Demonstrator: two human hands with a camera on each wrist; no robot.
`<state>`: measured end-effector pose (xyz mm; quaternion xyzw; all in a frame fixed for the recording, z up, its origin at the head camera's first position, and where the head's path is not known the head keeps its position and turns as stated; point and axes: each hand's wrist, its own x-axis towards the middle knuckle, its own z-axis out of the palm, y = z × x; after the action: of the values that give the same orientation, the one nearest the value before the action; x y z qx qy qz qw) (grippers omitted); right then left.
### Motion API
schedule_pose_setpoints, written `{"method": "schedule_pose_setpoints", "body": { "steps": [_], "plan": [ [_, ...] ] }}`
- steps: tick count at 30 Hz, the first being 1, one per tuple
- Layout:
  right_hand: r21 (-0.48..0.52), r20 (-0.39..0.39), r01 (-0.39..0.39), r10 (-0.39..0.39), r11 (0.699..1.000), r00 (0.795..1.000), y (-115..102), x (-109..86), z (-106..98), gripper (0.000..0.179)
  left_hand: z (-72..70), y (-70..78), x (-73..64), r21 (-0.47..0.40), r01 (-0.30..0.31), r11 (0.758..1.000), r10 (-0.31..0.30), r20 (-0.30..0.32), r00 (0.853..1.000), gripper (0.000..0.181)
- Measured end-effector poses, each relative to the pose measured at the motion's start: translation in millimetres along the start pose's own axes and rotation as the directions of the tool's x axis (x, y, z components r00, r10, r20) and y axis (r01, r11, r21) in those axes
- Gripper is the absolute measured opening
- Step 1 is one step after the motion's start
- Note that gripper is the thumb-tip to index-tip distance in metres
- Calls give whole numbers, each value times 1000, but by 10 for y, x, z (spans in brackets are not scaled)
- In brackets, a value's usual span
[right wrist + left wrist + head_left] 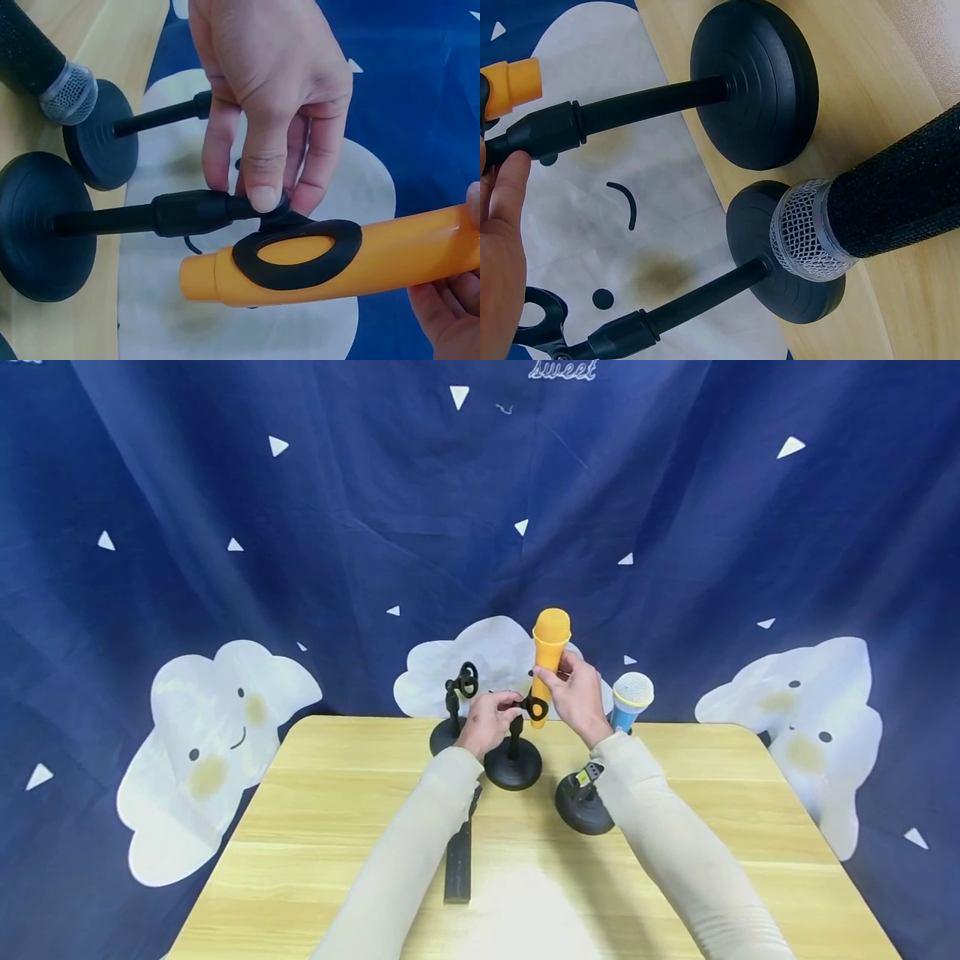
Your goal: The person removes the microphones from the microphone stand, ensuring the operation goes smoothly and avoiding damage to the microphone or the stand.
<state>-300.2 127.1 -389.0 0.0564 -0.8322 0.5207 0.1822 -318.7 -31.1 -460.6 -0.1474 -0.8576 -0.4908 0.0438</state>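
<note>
The blue curtain (450, 527) reads "sweet" (562, 370) (pale script, near the top).

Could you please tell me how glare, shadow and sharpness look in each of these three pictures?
Head view: strong glare washes out the near middle of the table, with a soft shadow beside it; left wrist view: the silver mesh of the black microphone looks crisp; right wrist view: a mild sheen on the orange microphone, no obvious motion blur.
</note>
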Motion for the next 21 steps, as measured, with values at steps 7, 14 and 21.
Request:
{"method": "schedule_pose_setpoints", "body": {
  "steps": [7, 14, 21],
  "plan": [
    [27, -21, 25, -24, 999, 999, -44, 15, -12, 34, 11, -9, 3, -13, -4, 1000, 4, -11, 1000, 19],
    [43, -41, 36, -34, 998, 999, -104, 55, -36, 36, 13, -3, 6, -6, 0, 1000, -1, -4, 1000, 19],
    [38, -35, 66, -65, 997, 997, -198, 93, -91, 35, 6, 8, 12, -8, 13, 1000, -13, -4, 1000, 20]
  ]
}}
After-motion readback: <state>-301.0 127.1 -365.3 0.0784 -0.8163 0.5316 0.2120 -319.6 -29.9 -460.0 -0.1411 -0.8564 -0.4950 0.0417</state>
